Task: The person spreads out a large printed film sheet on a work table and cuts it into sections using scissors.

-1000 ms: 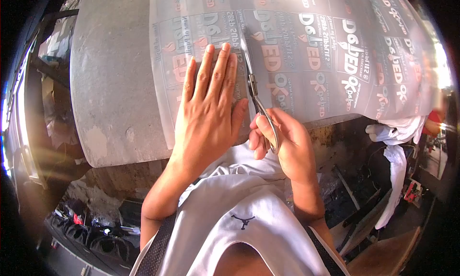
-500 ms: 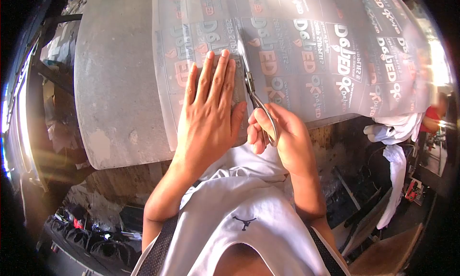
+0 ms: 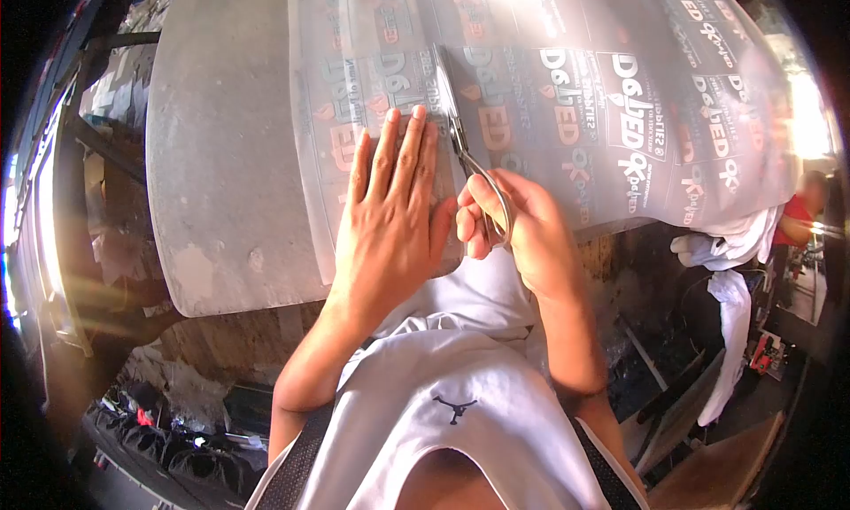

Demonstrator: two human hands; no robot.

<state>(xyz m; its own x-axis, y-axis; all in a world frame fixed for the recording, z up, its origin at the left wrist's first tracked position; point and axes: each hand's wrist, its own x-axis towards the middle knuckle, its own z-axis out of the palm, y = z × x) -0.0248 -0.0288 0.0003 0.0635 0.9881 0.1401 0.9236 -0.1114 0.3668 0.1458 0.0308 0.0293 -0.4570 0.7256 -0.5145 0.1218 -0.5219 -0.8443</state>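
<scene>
My left hand (image 3: 390,213) lies flat, palm down, on a translucent plastic sheet (image 3: 522,165) printed with mirrored lettering. Its fingers point away from me and are slightly apart. Just to its right, my right hand (image 3: 513,218) is closed round the handles of metal scissors (image 3: 459,136). The long blades point away from me over the sheet, close to the left fingertips, and look nearly closed. How the plastic lies between the blades is hard to tell.
Under the sheet is a grey worktop (image 3: 226,156), bare at its left. White cloth (image 3: 728,315) hangs at the right. Wooden boards (image 3: 722,466) lie at the lower right, dark bags (image 3: 142,448) at the lower left. A person in red (image 3: 801,211) is at the far right.
My right hand and the scissors have moved a little away from me along the sheet. The left hand stays flat; the view has shifted slightly.
</scene>
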